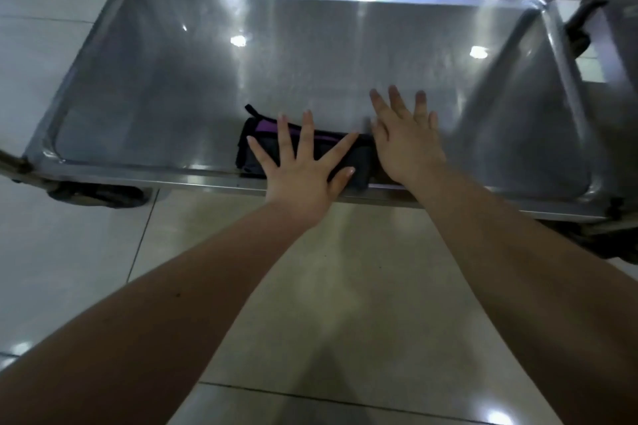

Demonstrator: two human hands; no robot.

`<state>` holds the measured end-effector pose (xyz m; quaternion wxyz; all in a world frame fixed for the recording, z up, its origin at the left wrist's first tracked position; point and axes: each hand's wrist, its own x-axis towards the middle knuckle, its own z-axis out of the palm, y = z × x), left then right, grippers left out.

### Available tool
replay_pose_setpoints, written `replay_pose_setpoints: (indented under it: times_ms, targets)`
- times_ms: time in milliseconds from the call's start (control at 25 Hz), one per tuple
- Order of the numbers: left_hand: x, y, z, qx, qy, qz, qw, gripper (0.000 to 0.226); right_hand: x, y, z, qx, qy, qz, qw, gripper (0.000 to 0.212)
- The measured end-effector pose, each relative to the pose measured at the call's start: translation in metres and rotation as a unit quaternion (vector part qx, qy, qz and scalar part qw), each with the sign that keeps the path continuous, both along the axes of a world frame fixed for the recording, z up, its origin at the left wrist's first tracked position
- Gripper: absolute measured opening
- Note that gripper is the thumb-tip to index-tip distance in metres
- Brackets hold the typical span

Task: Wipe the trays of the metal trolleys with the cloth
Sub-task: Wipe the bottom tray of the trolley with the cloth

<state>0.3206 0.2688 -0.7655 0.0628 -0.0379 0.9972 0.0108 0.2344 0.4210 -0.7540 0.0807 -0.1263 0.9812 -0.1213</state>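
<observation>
On the tray (155, 79), left hand (302, 169) presses cloth (255, 145); right hand (404, 145) seemingly alongside.

We are looking down on a shiny metal trolley tray (165, 79) with a raised rim and rounded corners, standing on a pale tiled floor (345, 286) — a dark wheel (100, 195) is showing under its near left corner. A folded dark cloth (257, 136) with a purple band is lying on the tray against the near rim, about midway along. We are laying our left hand (303, 176) flat on the cloth, fingers spread, and our right hand (404, 145) is spreading over bare metal just beside it — too blurred to tell contact.
</observation>
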Motion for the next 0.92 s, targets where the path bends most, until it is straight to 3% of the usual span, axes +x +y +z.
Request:
replay_pose_setpoints:
  times_ms: [80, 160, 360, 520, 640, 720, 920]
  targets:
    - [0.003, -0.002, -0.003, -0.005, 0.011, 0.003, 1.000, 0.056, -0.002, -0.022, -0.004, -0.103, -0.008, -0.037, 0.994, 0.048]
    - [0.000, -0.006, -0.004, 0.024, -0.018, 0.016, 0.999, 0.055, -0.001, -0.024, -0.012, -0.124, -0.004, -0.063, 0.990, 0.047]
    - [-0.047, -0.032, -0.005, 0.034, -0.052, 0.042, 0.997, 0.058, -0.006, -0.019, -0.022, -0.056, 0.014, -0.035, 0.998, 0.049]
    - [-0.121, -0.067, 0.000, 0.070, -0.061, 0.081, 0.992, 0.056, -0.006, -0.023, -0.027, 0.084, 0.012, -0.008, 0.996, 0.055]
    - [-0.144, -0.076, 0.006, 0.075, -0.077, 0.075, 0.991, 0.057, -0.007, -0.026, -0.029, 0.087, 0.011, -0.013, 0.996, 0.056]
    - [-0.120, -0.074, 0.005, 0.070, -0.066, 0.062, 0.993, 0.058, -0.006, -0.025, -0.031, 0.081, 0.018, -0.012, 0.996, 0.056]
    - [0.029, -0.096, -0.006, 0.003, -0.015, 0.021, 1.000, 0.057, -0.004, -0.025, -0.033, 0.078, 0.036, -0.011, 0.996, 0.056]
